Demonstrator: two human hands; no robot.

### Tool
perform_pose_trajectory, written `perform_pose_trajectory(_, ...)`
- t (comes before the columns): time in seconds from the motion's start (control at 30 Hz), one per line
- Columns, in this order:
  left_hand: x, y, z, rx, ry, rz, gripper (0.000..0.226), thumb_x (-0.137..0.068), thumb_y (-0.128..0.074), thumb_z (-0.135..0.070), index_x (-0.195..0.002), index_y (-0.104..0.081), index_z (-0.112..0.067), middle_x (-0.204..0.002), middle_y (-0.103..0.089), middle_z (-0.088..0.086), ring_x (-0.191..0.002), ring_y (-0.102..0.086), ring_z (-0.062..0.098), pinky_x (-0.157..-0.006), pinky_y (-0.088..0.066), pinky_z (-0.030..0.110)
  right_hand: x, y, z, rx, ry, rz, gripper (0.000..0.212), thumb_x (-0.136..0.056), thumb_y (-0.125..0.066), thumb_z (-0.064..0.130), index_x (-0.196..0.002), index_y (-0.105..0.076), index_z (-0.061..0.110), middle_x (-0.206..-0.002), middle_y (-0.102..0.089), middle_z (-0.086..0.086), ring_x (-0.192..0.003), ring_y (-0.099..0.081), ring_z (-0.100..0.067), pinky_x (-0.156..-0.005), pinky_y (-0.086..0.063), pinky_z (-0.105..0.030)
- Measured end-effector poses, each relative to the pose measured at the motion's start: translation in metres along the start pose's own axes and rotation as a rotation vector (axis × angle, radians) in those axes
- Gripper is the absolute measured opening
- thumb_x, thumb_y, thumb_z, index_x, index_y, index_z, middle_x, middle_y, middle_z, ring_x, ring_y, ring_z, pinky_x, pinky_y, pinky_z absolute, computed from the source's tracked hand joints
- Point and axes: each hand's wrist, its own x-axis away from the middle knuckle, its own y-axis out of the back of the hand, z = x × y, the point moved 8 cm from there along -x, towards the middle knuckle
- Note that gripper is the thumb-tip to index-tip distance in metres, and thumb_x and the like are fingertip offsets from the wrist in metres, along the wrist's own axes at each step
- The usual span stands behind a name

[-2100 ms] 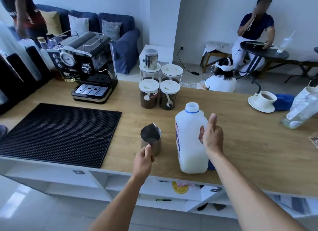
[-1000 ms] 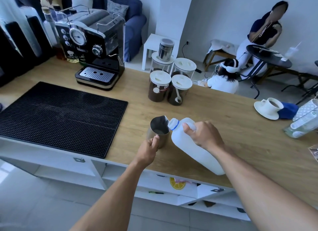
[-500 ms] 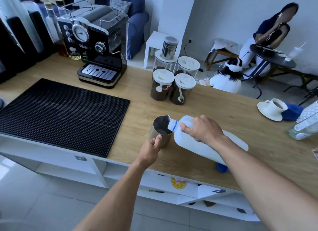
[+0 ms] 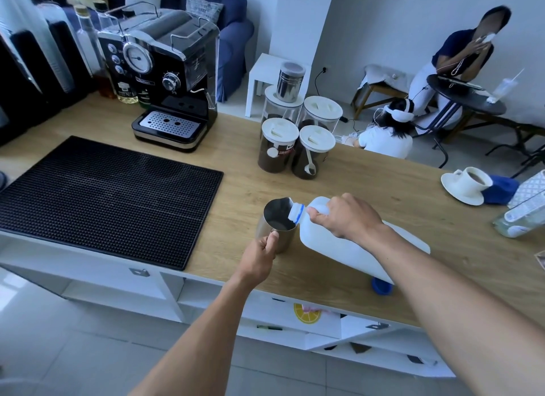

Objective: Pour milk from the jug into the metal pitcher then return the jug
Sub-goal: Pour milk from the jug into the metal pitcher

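Observation:
The white plastic milk jug (image 4: 330, 242) is tipped almost flat, its open blue-ringed neck resting over the rim of the metal pitcher (image 4: 277, 221). My right hand (image 4: 345, 216) grips the jug by its handle near the neck. My left hand (image 4: 261, 255) is closed on the pitcher's handle at its near side, and the pitcher stands upright on the wooden counter (image 4: 383, 183). A blue cap (image 4: 381, 286) lies on the counter under the jug's base. No milk stream can be made out inside the pitcher.
A black rubber mat (image 4: 103, 198) covers the counter to the left, an espresso machine (image 4: 165, 77) behind it. Several lidded jars (image 4: 295, 142) stand behind the pitcher. A cup on a saucer (image 4: 469, 186) and a glass bottle (image 4: 522, 216) sit far right. People sit beyond the counter.
My right hand lifted the upright jug and tipped it leftward until its neck reached the pitcher's rim; over the last half second the tilt grew slightly. My left hand stayed on the pitcher handle.

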Motion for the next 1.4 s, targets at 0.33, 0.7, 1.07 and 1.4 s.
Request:
perform_pose_trajectory(0.33,0.0008,-0.0027,0.0004,-0.001,0.002,0.007,0.049,-0.102,-0.035,-0.044,-0.061,-0.025,-0.021,-0.058,-0.026,-0.001,-0.061,-0.025,0.022,-0.061,-0.030,0.037,-0.0015,0.0023,-0.0002,0.017,-0.023,0.045,0.064,-0.092,-0.035,0.063,-0.053,-0.040,0.012,-0.063,-0.044,-0.001,-0.061,-0.047,-0.027,-0.046,-0.029,-0.028)
perform_pose_trajectory(0.7,0.0005,-0.0031,0.0013,-0.021,-0.007,0.005,0.050,-0.101,-0.034,-0.046,-0.059,-0.022,-0.023,-0.052,-0.025,-0.009,-0.057,-0.024,0.019,-0.059,-0.030,0.037,-0.0022,0.0015,-0.0019,0.019,-0.044,0.068,0.066,-0.092,-0.035,0.063,-0.055,-0.041,0.009,-0.066,-0.047,-0.003,-0.051,-0.041,-0.019,-0.046,-0.028,-0.028)
perform_pose_trajectory(1.07,0.0000,-0.0029,0.0016,-0.020,-0.013,-0.006,0.047,-0.098,-0.033,-0.048,-0.060,-0.022,-0.023,-0.054,-0.024,-0.008,-0.059,-0.024,0.021,-0.060,-0.031,0.036,-0.0052,-0.0022,-0.0038,0.047,-0.052,0.070,0.068,-0.092,-0.032,0.065,-0.066,-0.055,0.006,-0.077,-0.056,-0.007,-0.061,-0.049,-0.025,-0.046,-0.031,-0.027)
perform_pose_trajectory(1.4,0.0005,-0.0048,0.0014,0.015,-0.005,0.010,0.053,-0.103,-0.036,-0.044,-0.054,-0.020,-0.027,-0.053,-0.022,-0.010,-0.052,-0.018,0.012,-0.056,-0.018,0.036,-0.0032,0.0006,-0.0013,0.032,-0.058,0.085,0.065,-0.092,-0.034,0.064,-0.057,-0.045,0.010,-0.067,-0.049,-0.003,-0.054,-0.043,-0.019,-0.046,-0.029,-0.028)
